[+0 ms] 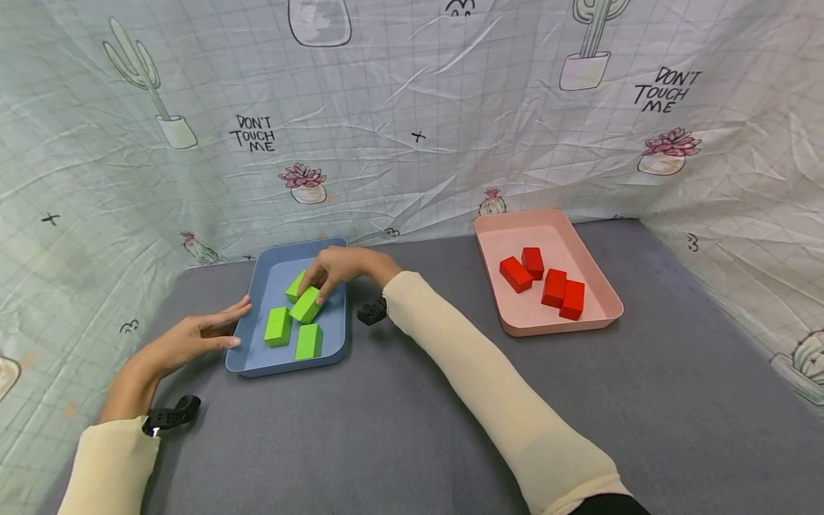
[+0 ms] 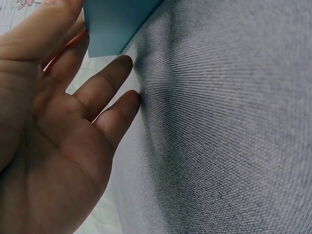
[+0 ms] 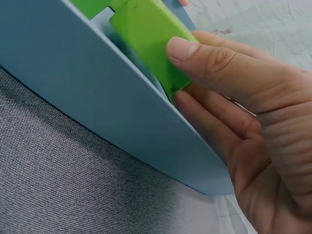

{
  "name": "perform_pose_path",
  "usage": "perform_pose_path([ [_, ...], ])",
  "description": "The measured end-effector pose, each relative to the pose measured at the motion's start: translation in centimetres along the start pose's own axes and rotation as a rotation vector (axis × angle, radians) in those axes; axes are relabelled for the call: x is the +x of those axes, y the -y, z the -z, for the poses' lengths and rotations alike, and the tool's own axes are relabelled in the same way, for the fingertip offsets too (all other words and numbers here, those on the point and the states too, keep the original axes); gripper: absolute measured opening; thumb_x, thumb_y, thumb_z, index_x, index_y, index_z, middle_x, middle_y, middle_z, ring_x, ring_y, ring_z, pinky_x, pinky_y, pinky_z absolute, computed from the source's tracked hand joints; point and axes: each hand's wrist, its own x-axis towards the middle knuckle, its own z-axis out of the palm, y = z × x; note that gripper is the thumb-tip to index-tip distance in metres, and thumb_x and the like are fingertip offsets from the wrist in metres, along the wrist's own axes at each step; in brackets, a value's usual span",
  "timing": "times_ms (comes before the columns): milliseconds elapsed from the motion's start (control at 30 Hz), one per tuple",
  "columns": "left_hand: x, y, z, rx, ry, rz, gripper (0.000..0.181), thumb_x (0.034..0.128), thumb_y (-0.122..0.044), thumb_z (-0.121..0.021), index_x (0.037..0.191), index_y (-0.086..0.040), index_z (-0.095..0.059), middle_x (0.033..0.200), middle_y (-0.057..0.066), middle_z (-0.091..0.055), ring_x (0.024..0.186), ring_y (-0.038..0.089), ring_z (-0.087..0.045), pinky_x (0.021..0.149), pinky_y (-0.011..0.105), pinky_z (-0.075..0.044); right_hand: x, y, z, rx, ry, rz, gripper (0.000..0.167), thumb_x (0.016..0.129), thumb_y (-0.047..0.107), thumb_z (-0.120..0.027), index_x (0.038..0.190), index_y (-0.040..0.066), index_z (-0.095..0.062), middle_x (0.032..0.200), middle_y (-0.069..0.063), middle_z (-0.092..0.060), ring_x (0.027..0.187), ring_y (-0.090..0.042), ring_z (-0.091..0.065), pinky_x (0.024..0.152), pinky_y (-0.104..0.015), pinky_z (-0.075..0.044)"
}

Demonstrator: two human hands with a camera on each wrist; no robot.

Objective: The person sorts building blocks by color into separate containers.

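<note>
A blue tray stands on the left of the table with several green blocks in it. My right hand reaches over the tray's right rim and pinches one green block between thumb and fingers. In the right wrist view the thumb presses the face of that green block, just inside the tray wall. Close by lie other blocks, a left one and a front one. My left hand rests at the tray's left rim with its fingers extended; in the left wrist view its palm holds nothing.
A pink tray with several red blocks stands on the right side of the grey table. Behind and at both sides hangs a patterned cloth. A black wrist camera sits beside the blue tray.
</note>
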Motion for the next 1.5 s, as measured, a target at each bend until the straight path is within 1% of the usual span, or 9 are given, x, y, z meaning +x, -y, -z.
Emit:
perform_pose_path([
  [133,0.0,0.0,0.1,-0.011,0.0,-0.011,0.068,0.0982,-0.027,-0.069,0.157,-0.011,-0.039,0.166,0.002,-0.025,0.129,-0.024,-0.029,0.096,0.001,-0.031,0.1,0.2,0.0,-0.078,0.011,-0.006,0.04,0.089,0.012,-0.078,0.128,0.009,-0.072,0.132,-0.007,-0.069,0.12,-0.012,-0.065,0.096,-0.017,-0.05],
  [333,0.1,-0.1,0.1,0.0,-0.001,0.0,0.069,0.0981,-0.028,-0.069,0.158,-0.011,-0.038,0.166,0.003,-0.024,0.128,-0.025,-0.028,0.095,0.0,-0.029,-0.4,0.7,0.2,-0.088,0.014,-0.002,0.041,0.09,0.014,-0.077,0.13,0.007,-0.07,0.131,-0.005,-0.069,0.121,-0.009,-0.064,0.097,-0.016,-0.049],
  [467,0.1,-0.2,0.1,0.011,0.001,0.01,0.07,0.0978,-0.029,-0.069,0.158,-0.012,-0.038,0.166,0.004,-0.025,0.127,-0.026,-0.027,0.095,-0.001,-0.028,-1.5,1.5,0.6,-0.221,0.005,0.02,0.039,0.093,0.02,-0.075,0.131,0.009,-0.07,0.132,-0.001,-0.069,0.122,-0.009,-0.063,0.1,-0.018,-0.048],
  [667,0.0,-0.1,0.0,0.013,0.003,0.013,0.07,0.0975,-0.029,-0.07,0.158,-0.014,-0.038,0.167,0.002,-0.024,0.128,-0.026,-0.025,0.094,-0.001,-0.027,-5.1,3.1,1.0,-0.411,-0.011,0.043,0.034,0.099,0.025,-0.068,0.131,0.012,-0.07,0.13,0.001,-0.069,0.116,-0.012,-0.066,0.094,-0.024,-0.05],
  [900,0.1,-0.1,0.2,0.016,0.003,0.007,0.069,0.0973,-0.03,-0.07,0.158,-0.015,-0.039,0.166,0.0,-0.025,0.13,-0.025,-0.021,0.093,-0.002,-0.026,-10.3,3.7,1.3,-0.476,-0.056,0.051,0.031,0.103,0.028,-0.062,0.129,0.014,-0.071,0.126,0.001,-0.071,0.105,-0.005,-0.068,0.095,-0.029,-0.053],
  [1133,0.1,-0.1,0.4,0.041,0.008,-0.014,0.068,0.0991,-0.028,-0.068,0.158,-0.012,-0.038,0.167,0.002,-0.023,0.133,-0.023,-0.019,0.094,-0.002,-0.026,-14.7,3.3,1.1,-0.609,-0.09,-0.06,0.036,0.103,0.032,-0.062,0.134,0.014,-0.069,0.131,-0.002,-0.07,0.068,-0.006,-0.06,0.082,-0.027,-0.053],
  [1300,-0.1,-0.2,0.5,0.085,0.023,-0.029,0.066,0.1018,-0.03,-0.064,0.159,-0.016,-0.036,0.168,0.004,-0.02,0.144,-0.008,-0.015,0.095,-0.003,-0.021,-17.5,2.7,0.8,-0.635,-0.168,-0.114,0.041,0.103,0.034,-0.061,0.138,0.013,-0.066,0.136,-0.002,-0.066,0.109,-0.016,-0.068,0.101,-0.035,-0.051],
  [1367,-0.1,-0.3,0.5,0.093,0.029,-0.035,0.065,0.1026,-0.03,-0.062,0.16,-0.017,-0.035,0.168,0.005,-0.019,0.144,-0.009,-0.013,0.095,-0.004,-0.02,-18.5,2.4,0.7,-0.645,-0.215,-0.116,0.042,0.104,0.035,-0.06,0.139,0.013,-0.064,0.139,-0.004,-0.064,0.128,-0.021,-0.06,0.109,-0.039,-0.046],
  [1500,0.1,-0.5,0.4,0.112,0.036,-0.066,0.063,0.1035,-0.028,-0.061,0.159,-0.013,-0.036,0.168,0.01,-0.02,0.137,-0.021,-0.013,0.095,-0.004,-0.02,-20.5,2.2,0.3,-0.669,-0.273,-0.136,0.047,0.105,0.039,-0.057,0.144,0.013,-0.06,0.147,-0.008,-0.057,0.14,-0.027,-0.048,0.117,-0.045,-0.036],
])
